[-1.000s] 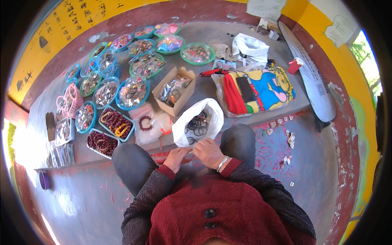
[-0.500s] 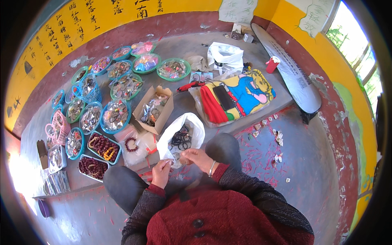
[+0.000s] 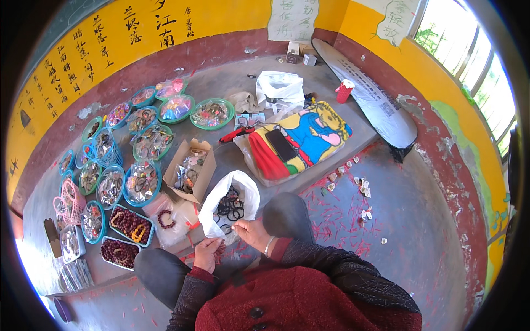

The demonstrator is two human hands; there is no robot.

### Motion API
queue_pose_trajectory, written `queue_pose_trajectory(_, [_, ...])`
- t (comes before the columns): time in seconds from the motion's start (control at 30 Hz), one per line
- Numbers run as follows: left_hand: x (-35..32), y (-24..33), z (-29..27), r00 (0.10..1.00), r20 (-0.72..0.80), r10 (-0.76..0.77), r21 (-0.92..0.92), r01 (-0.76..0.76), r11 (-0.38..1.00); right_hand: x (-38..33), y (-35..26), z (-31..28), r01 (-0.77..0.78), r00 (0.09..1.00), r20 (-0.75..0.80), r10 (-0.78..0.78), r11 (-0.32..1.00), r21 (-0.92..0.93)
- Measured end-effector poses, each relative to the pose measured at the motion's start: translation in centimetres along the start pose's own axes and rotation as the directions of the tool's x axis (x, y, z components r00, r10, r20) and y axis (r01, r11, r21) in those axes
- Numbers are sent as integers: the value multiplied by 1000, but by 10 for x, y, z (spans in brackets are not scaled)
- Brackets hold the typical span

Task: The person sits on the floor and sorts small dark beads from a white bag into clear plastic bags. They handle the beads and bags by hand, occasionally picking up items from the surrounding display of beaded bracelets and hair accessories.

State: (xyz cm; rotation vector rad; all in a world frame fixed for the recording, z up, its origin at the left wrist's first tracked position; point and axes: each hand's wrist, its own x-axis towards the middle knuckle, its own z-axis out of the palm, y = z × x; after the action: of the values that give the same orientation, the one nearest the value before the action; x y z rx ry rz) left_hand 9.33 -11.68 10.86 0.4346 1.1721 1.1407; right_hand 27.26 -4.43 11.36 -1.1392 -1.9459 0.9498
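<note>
Just ahead of my knees, the white plastic bag [image 3: 227, 205] stands open on the floor, mouth up, dark rings inside; it lies forward and between both hands. My right hand [image 3: 251, 233] sits nearer, at its lower rim, fingers curled on something too small to tell. My left hand [image 3: 206, 252] is pinched on a small reddish bit. Since half a second ago both hands have drawn slightly apart
</note>
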Motion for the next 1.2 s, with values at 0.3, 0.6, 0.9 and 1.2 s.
queue_pose_trajectory(0.3, [-3, 7, -2, 998, 52, -34, -54, 37, 998, 3, -2, -4, -331, 943, 126, 307, 902, 279])
queue_pose_trajectory(0.6, [0, -6, -11, 888, 240, 391, 885, -366, 287, 0, -33, -15, 526, 833, 241, -498, 848, -67])
queue_pose_trajectory(0.9, [-13, -1, 11, 891, 351, 287, 906, -401, 137, -10, -20, -5, 467, 793, 530, -301, 859, -210])
queue_pose_trajectory(1.2, [-21, 5, 17, 780, 474, 410, 847, -530, 29, -10, -20, -8, 356, 842, 523, -132, 865, -354])
